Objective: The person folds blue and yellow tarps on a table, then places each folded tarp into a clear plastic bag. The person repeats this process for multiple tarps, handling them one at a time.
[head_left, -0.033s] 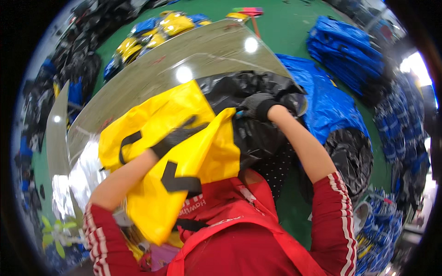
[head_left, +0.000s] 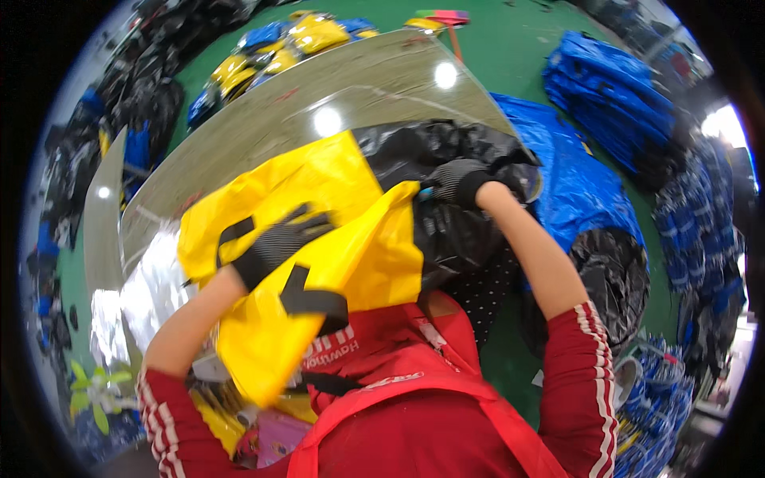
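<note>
A large yellow and black bag [head_left: 291,171] of shiny coated sheeting lies across the table in front of me, with black straps on its yellow part. The near yellow flap [head_left: 358,263] is folded up and hangs toward my lap. My left hand [head_left: 279,243], in a dark striped glove, rests on the yellow sheeting with fingers spread. At the peak of the flap, beside the black part [head_left: 454,239], my right hand [head_left: 456,183] is closed, wearing a similar glove. A small light-blue thing [head_left: 426,192] shows at its fingertips; its kind is unclear, and the glove hides most of the grip.
The glossy table [head_left: 382,88] stretches away beyond the bag. Blue sheeting [head_left: 574,167] lies at its right, with a blue stack [head_left: 610,99] farther off. Yellow and blue packs [head_left: 315,36] lie past the far edge. A plant [head_left: 100,390] stands at lower left.
My left hand has slid left and a little nearer over the yellow sheeting, its fingers spreading. My right hand stays at the flap's peak. The whole view has shifted slightly.
</note>
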Action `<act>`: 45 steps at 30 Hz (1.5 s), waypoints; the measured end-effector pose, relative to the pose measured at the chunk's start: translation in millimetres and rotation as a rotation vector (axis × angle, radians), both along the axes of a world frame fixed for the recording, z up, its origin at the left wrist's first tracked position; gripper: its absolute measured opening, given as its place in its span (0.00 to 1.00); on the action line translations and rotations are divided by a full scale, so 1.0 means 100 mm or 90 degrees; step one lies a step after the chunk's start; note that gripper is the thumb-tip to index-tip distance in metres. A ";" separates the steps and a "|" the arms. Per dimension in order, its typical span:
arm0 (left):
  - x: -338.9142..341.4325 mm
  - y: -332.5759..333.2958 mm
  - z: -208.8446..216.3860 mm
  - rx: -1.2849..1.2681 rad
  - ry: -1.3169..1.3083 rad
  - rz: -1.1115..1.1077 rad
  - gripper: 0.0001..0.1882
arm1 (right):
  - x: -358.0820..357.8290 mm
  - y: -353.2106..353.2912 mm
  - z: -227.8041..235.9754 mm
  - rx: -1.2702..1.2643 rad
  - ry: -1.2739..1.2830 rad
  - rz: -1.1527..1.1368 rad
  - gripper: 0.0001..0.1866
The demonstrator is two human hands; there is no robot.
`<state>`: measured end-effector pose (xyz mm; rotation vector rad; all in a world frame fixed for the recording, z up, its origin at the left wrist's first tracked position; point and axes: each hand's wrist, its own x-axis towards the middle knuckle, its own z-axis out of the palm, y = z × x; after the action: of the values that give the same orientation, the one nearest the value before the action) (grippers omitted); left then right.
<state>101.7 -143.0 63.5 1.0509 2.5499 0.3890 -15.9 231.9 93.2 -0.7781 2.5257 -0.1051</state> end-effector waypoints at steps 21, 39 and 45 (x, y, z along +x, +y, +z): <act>1.75 -1.39 -0.38 0.620 -0.103 0.785 0.15 | -0.07 0.07 0.02 0.089 0.156 0.005 0.34; 1.51 -1.88 -0.65 0.085 0.211 0.852 0.20 | 0.11 -0.01 -0.05 0.040 0.196 -0.010 0.35; 1.95 -1.55 0.12 0.248 0.061 0.939 0.18 | 0.05 0.04 -0.20 0.006 0.167 -0.042 0.31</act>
<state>296.4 -297.9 75.7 -0.9733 2.8986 1.1849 -10.7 236.4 72.8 -0.7475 2.7981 -0.0142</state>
